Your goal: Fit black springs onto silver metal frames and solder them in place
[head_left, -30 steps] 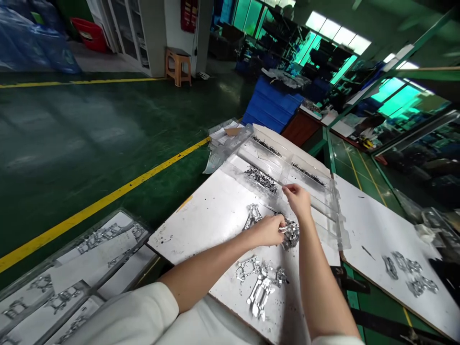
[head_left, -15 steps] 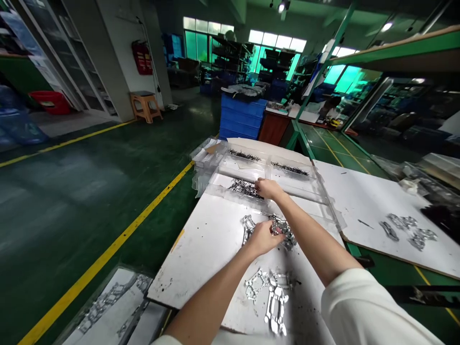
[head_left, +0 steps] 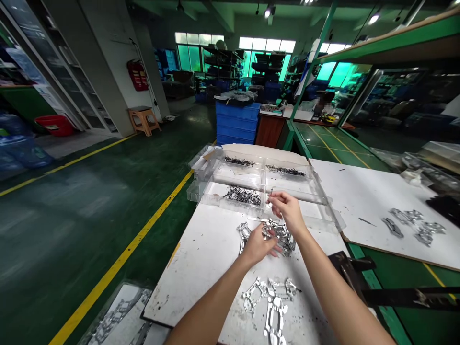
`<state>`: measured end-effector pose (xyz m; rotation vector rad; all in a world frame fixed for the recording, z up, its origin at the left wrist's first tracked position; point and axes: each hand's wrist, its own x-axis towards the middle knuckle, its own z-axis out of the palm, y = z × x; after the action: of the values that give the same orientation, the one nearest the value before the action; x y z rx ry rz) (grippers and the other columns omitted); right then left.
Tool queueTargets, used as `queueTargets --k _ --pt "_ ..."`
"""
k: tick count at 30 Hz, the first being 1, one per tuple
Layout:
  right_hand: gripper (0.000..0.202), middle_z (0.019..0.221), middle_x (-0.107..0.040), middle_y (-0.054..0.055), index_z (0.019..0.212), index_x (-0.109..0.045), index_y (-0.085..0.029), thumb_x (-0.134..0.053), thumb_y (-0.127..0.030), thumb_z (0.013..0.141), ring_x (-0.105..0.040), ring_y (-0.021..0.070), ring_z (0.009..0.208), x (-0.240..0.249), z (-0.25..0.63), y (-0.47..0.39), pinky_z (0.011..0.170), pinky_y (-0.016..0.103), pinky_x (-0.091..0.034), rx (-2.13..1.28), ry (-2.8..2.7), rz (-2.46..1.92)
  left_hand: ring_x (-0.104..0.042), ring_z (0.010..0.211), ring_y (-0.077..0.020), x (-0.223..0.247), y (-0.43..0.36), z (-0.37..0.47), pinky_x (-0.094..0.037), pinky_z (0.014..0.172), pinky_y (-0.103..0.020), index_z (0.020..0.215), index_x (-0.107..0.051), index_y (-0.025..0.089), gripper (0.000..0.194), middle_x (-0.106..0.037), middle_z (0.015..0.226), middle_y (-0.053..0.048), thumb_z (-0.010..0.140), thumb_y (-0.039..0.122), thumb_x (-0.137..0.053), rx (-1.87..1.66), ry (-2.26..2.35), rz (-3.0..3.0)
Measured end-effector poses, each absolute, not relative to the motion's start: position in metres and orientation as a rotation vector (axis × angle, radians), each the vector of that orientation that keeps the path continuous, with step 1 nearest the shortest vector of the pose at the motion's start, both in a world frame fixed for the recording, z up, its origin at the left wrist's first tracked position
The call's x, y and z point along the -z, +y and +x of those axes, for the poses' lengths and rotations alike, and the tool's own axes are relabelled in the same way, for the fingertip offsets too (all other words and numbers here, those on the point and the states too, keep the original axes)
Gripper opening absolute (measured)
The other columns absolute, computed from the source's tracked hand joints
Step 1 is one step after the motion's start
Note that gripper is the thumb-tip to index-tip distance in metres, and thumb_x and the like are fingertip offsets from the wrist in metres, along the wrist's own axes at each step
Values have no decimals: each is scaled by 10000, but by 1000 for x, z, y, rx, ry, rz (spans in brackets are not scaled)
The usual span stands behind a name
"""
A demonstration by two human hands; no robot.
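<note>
My left hand is closed on a silver metal frame piece, just above a pile of similar silver frames. Up and to the right of it, my right hand pinches a thin dark piece between thumb and fingertips; it is too small to make out well. The nearest compartment of a clear plastic tray holds a tangle of thin black pieces, left of my right hand. Another silver frame lies left of the pile. Closer to me, several silver frames rest on the white board.
More black pieces lie in the tray's far compartments. A second white board on the right bears several silver frames. Blue crates stand behind the tray. A black metal bar is at right.
My right hand has left the heap of black pieces in the tray and come back and right, nearer my left hand. My left hand stays at the pile with the silver frame.
</note>
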<state>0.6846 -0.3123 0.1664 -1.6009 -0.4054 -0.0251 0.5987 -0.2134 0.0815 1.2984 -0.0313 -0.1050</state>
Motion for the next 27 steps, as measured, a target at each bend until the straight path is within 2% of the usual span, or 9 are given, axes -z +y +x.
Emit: queueTargets --k 3,7,10,12,14,16,18,27 --pt "364 757 -676 34 845 -636 -183 -826 -435 664 -439 87 458 -157 653 -337 374 216 -225 -48 -219 -1349 -726 632 -189 -81 -213 597 -567 440 -261 980 -498 167 427 -573 1058 -85 758 424 -757 71 -102 1351" --pt "326 623 -552 -30 793 -664 -189 -867 -385 631 -358 66 460 -135 635 -356 387 210 -195 22 -90 -1229 -711 640 -206 -86 -220 592 -564 434 -273 911 -510 162 420 -617 814 -38 770 484 -739 37 -90 1294" --pt "282 706 -593 -17 787 -686 -194 -863 -368 653 -352 62 488 -116 633 -358 418 221 -227 106 -92 -1231 -699 627 -209 -92 -225 591 -566 439 -304 902 -525 148 426 -630 811 -48 745 459 -769 64 19 1118" --pt "237 801 -632 4 777 -698 -200 -849 -356 683 -422 81 550 -105 634 -357 470 235 -308 173 -138 -1252 -704 655 -215 -95 -226 591 -565 448 -307 912 -552 131 416 -636 878 -71 738 428 -784 74 50 1027" --pt "183 846 -638 17 775 -715 -208 -830 -337 716 -531 128 681 -98 634 -356 592 264 -417 235 -214 -1290 -710 692 -222 -96 -226 592 -567 467 -305 916 -567 122 402 -635 908 -78 743 411 -787 69 40 967" --pt "137 875 -633 28 781 -729 -217 -814 -317 741 -590 176 833 -93 633 -354 730 302 -468 273 -282 -1320 -712 724 -224 -97 -224 592 -576 498 -307 916 -573 123 388 -638 912 -74 753 405 -785 49 7 935" --pt "110 903 -623 33 792 -735 -225 -802 -305 759 -600 193 894 -90 631 -354 783 321 -475 285 -315 -1334 -707 727 -215 -98 -223 593 -581 516 -305 906 -579 124 382 -645 893 -67 750 400 -792 20 -21 947" --pt "138 995 -590 41 914 -725 -241 -746 -342 822 -573 194 918 -86 631 -363 780 314 -444 271 -411 -1463 -681 622 -198 -103 -218 596 -561 489 -293 867 -581 134 404 -661 688 -30 701 410 -825 -47 21 1168"
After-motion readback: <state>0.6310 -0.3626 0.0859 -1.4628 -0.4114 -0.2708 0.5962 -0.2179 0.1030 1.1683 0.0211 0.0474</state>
